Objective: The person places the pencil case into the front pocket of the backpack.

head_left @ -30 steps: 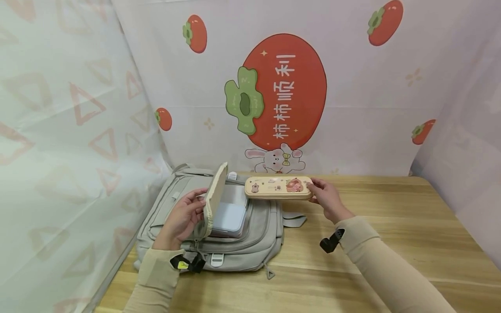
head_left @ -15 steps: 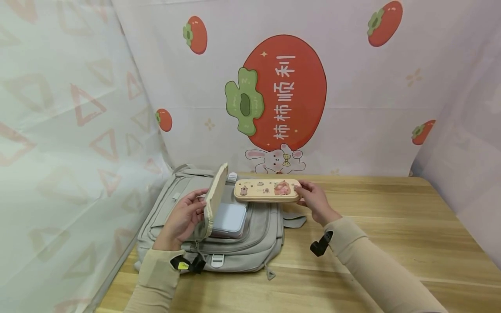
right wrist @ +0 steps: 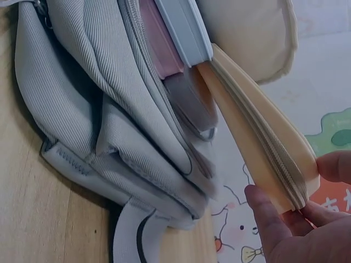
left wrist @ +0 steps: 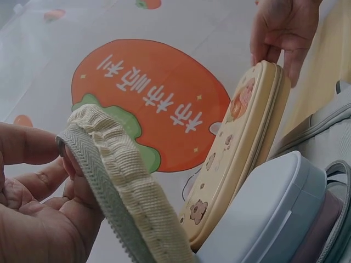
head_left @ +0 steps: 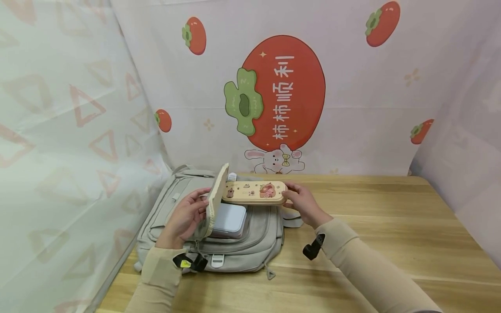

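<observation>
A grey backpack (head_left: 250, 243) lies on the table with its front pocket unzipped. My left hand (head_left: 187, 217) pinches the zippered edge of the pocket flap (head_left: 217, 195) and holds it up. In my right hand (head_left: 305, 202) is the right end of a cream zippered pencil case (head_left: 256, 191) with cartoon pictures, gripped between thumb and fingers. Its left end is partly behind the raised flap, over the pocket opening. Inside the pocket sits a light blue box (head_left: 230, 218). Below that box, the right wrist view shows a pinkish item (right wrist: 160, 41).
The wooden table (head_left: 372, 243) stretches to the right of the backpack. A strap (head_left: 292, 219) and a zipper pull (head_left: 270, 274) stick out from the bag. A white curtain (head_left: 352, 87) printed with persimmons hangs behind, and another covers the left side.
My right hand has moved left with the pencil case, bringing its left end from beside the pocket to behind the flap. The left hand and flap stay nearly in place.
</observation>
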Tool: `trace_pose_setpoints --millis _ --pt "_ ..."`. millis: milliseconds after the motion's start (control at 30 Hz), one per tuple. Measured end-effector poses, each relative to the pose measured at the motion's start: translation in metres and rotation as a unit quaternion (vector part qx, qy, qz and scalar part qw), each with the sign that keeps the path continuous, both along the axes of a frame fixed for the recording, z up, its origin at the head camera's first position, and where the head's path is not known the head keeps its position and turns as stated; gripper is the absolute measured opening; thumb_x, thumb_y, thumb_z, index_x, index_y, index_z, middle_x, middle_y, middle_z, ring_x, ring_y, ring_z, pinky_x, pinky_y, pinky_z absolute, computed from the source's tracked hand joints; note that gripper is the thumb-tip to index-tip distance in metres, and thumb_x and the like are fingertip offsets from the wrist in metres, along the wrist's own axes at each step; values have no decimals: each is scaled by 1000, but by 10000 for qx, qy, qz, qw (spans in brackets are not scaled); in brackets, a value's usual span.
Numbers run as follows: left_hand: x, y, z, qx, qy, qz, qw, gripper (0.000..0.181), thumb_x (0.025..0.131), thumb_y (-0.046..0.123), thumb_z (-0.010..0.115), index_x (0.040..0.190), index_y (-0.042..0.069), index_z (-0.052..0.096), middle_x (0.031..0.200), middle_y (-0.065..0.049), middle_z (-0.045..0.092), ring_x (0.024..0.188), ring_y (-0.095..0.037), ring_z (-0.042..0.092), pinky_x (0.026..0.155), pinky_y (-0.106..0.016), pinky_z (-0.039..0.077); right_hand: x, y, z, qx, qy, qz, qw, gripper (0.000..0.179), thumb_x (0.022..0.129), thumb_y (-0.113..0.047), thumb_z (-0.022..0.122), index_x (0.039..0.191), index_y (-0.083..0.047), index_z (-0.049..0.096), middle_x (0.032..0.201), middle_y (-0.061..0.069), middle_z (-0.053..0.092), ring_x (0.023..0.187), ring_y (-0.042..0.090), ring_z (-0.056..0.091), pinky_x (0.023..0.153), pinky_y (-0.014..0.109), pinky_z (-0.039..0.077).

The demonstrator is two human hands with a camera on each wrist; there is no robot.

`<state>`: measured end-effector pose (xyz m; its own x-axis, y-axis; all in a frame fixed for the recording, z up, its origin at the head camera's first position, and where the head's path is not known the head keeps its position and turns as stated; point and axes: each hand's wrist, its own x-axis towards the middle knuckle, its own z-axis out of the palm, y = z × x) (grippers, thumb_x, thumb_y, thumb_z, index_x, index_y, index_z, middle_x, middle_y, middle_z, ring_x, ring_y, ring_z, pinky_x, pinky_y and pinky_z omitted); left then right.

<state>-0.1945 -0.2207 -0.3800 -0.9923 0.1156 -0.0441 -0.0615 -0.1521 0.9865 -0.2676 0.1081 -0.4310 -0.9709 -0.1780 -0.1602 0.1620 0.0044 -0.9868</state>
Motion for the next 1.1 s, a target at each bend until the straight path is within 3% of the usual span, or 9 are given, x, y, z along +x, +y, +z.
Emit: trace_pose_setpoints --millis 233,433,700,867,1100 --pt "-5 4 0 64 64 -280 9996 37 104 -6 46 141 -6 45 102 -3 61 81 -8 62 68 -21 50 3 -7 -1 10 45 -67 10000 53 105 -9 56 154 5 40 155 24 37 124 34 56 94 37 56" --pt "-12 3 -6 379 153 -972 9944 34 104 -8 44 128 10 59 102 -3 62 80 -7 64 69 -21 54 9 -25 1 49 91 -183 9998 50 104 -7 58 151 5 45 152 25 41 118 32 60 94 40 56" --pt "-23 -4 -18 716 403 -1760 9810 43 104 -10 39 124 16 65 106 -2 63 86 -5 66 74 -19 55 12 -48 0 85 77 -299 9995 50 104 -5 58 150 7 45 151 26 43 104 28 64 92 44 56" --pt "-30 -8 -27 960 560 -2230 9685 54 101 -15 33 124 17 70 109 -1 64 90 -5 65 78 -18 54 13 -63 -1 201 114 -256 9994 50 103 -5 60 150 5 47 150 25 46 95 23 67 87 42 58" --pt "-36 -9 -34 1281 659 -2608 9546 57 102 -17 30 128 14 70 115 -1 64 100 -6 66 84 -19 54 8 -84 0 291 336 -199 9988 44 102 -5 62 144 4 56 141 23 55 75 15 62 80 41 58"
